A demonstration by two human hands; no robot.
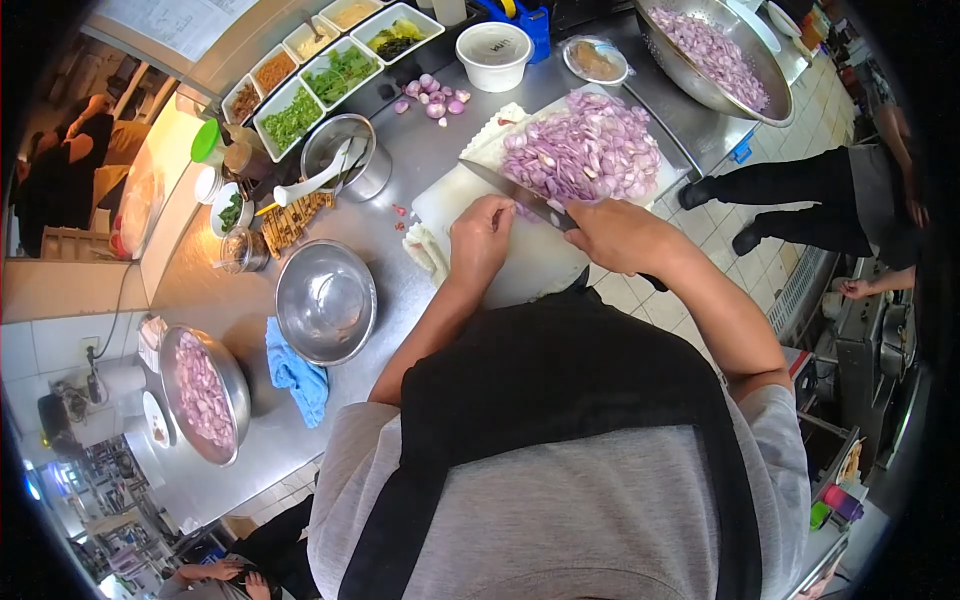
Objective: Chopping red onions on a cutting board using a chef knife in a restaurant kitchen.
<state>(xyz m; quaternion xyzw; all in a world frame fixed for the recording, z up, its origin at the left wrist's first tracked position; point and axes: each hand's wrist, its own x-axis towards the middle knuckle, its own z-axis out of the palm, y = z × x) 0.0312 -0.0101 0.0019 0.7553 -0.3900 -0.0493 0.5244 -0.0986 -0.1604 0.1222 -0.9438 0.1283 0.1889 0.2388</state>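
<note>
My right hand [619, 234] is closed around the handle of a kitchen knife [517, 191], whose blade lies across the white cutting board [536, 262]. My left hand [481, 232] is beside the blade with its fingers curled; whether it holds a shallot piece cannot be seen. A heap of sliced shallots [585, 146] covers the far part of the board, just beyond the knife. Several whole peeled shallots [435, 97] lie on the steel counter past the board. Folded white cloth [426, 253] shows at the board's left edge.
An empty steel bowl [326, 300] and a blue cloth [296, 375] are at left, near a bowl of shallots [201, 390]. A colander of sliced shallots [712, 60] stands at upper right. Garnish trays [337, 75] line the back. Other people [795, 195] stand right and lower left.
</note>
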